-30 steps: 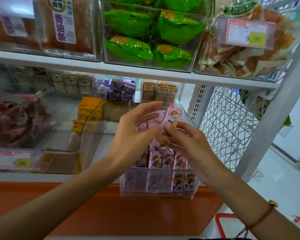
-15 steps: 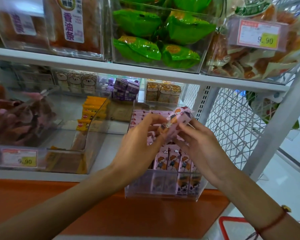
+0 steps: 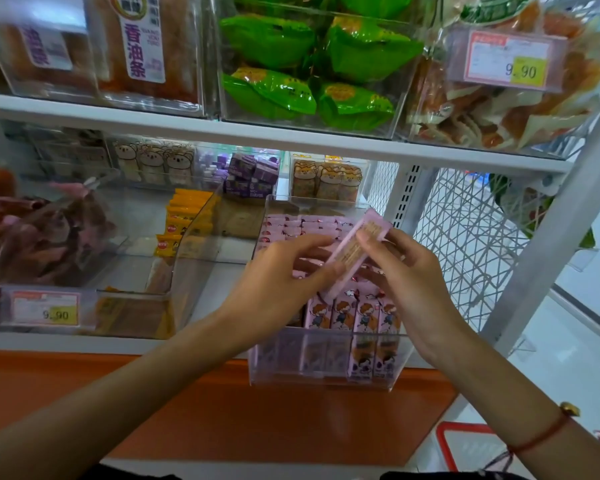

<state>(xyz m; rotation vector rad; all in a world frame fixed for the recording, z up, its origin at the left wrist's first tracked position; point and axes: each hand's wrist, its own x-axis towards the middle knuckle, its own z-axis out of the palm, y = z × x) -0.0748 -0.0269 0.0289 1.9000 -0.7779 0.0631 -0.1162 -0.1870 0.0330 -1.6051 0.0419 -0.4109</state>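
Note:
A clear plastic bin (image 3: pixel 326 375) sits at the front edge of the lower shelf, filled with upright pink snack packets (image 3: pixel 364 313) printed with a cartoon child. Above the bin both hands hold one long pink snack packet (image 3: pixel 355 249), tilted with its top end up and to the right. My left hand (image 3: pixel 284 275) pinches its lower end between thumb and fingers. My right hand (image 3: pixel 409 275) pinches its upper part from the right. My hands hide the middle rows of packets in the bin.
To the left stands a clear bin with orange packets (image 3: pixel 184 223) and another with pink-brown snacks (image 3: pixel 32 233). Green packets (image 3: pixel 312 64) fill a bin on the upper shelf. A white wire side panel (image 3: pixel 465 244) closes the right. A red basket (image 3: pixel 465 445) lies below.
The camera has dipped and moved closer. The held packet has turned from its printed face to its edge or back and now tilts more steeply; both hands still hold it.

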